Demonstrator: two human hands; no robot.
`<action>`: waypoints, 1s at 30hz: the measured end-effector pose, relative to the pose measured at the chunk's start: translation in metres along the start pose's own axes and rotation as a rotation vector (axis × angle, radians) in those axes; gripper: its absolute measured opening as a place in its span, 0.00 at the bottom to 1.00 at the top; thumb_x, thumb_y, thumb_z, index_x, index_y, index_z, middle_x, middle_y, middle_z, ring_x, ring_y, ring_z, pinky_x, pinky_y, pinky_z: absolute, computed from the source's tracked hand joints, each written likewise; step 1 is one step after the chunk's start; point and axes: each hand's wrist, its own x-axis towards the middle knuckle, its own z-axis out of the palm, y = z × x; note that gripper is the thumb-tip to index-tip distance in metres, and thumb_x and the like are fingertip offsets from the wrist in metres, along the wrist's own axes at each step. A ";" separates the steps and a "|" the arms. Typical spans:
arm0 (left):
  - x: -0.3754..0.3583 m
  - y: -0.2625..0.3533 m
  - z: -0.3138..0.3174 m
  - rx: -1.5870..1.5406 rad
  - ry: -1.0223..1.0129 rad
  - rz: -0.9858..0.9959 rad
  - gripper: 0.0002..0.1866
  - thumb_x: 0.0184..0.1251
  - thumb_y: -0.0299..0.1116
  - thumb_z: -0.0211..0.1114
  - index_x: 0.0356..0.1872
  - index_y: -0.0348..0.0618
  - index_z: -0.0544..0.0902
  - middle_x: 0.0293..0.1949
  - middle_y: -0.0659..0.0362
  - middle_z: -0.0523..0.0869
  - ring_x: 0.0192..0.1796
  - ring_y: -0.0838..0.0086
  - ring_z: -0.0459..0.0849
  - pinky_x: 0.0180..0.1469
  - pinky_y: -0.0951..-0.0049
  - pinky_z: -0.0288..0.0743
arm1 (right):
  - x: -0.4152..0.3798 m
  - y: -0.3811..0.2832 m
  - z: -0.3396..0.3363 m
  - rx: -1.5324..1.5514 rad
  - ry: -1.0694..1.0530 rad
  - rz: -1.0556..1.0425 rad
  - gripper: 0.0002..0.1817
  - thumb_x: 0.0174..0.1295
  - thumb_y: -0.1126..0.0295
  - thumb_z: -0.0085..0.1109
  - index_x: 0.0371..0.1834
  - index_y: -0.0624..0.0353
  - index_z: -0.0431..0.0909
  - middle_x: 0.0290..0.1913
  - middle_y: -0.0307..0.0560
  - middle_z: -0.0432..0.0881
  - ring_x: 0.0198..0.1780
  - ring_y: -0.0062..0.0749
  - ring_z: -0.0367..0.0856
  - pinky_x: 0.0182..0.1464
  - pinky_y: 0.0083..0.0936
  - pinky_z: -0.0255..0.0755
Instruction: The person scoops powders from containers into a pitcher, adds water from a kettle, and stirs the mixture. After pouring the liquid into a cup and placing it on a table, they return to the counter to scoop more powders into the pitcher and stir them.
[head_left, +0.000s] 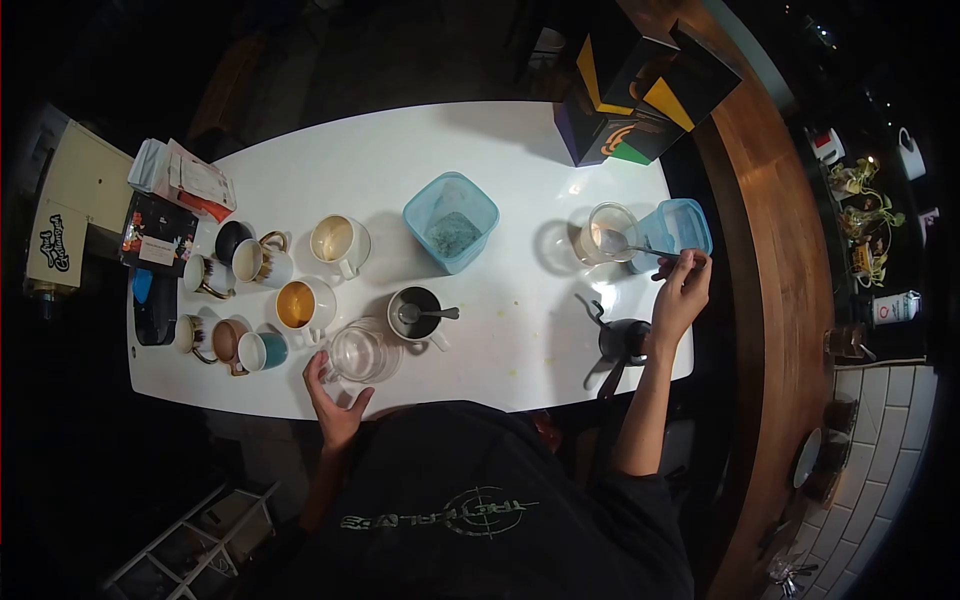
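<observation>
My right hand [684, 288] pinches the handle of a metal spoon [640, 248], whose bowl end is over a clear glass jar [597, 250] with pale contents. A light blue plastic lid [688, 222] lies just beyond that hand. At the near edge, my left hand [338, 412] has its fingers and thumb apart beside a clear glass mug [366, 356], fingertips right at its left side. Behind the glass mug stands a white mug with a dark inside [418, 298], another spoon [440, 313] resting in it.
A light blue square container [428, 207] with grainy contents stands mid-table. Several mugs cluster at the left, including a yellow-lined mug [300, 302] and a cream mug [338, 243]. A dark gooseneck pot [622, 340] sits near my right forearm. Black boxes [630, 100] stand at the back right.
</observation>
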 end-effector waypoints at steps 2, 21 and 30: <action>0.000 0.002 0.002 0.006 -0.005 -0.003 0.51 0.43 0.33 0.83 0.69 0.38 0.61 0.65 0.46 0.67 0.66 0.53 0.69 0.66 0.56 0.65 | 0.000 0.001 -0.003 0.015 0.014 0.002 0.12 0.76 0.66 0.49 0.42 0.66 0.72 0.27 0.47 0.83 0.27 0.22 0.82 0.30 0.20 0.72; 0.006 -0.002 0.005 -0.005 -0.010 0.016 0.43 0.45 0.31 0.82 0.64 0.35 0.68 0.61 0.46 0.73 0.62 0.51 0.73 0.63 0.57 0.70 | -0.010 -0.006 0.001 0.012 0.006 0.019 0.12 0.77 0.65 0.48 0.43 0.66 0.72 0.27 0.47 0.82 0.27 0.22 0.79 0.31 0.19 0.73; 0.015 0.016 0.004 -0.022 0.040 -0.004 0.38 0.44 0.30 0.83 0.58 0.38 0.72 0.50 0.51 0.76 0.53 0.59 0.78 0.56 0.63 0.74 | -0.003 0.003 -0.011 0.239 0.063 0.082 0.13 0.77 0.63 0.49 0.43 0.65 0.71 0.28 0.47 0.81 0.29 0.24 0.80 0.33 0.22 0.77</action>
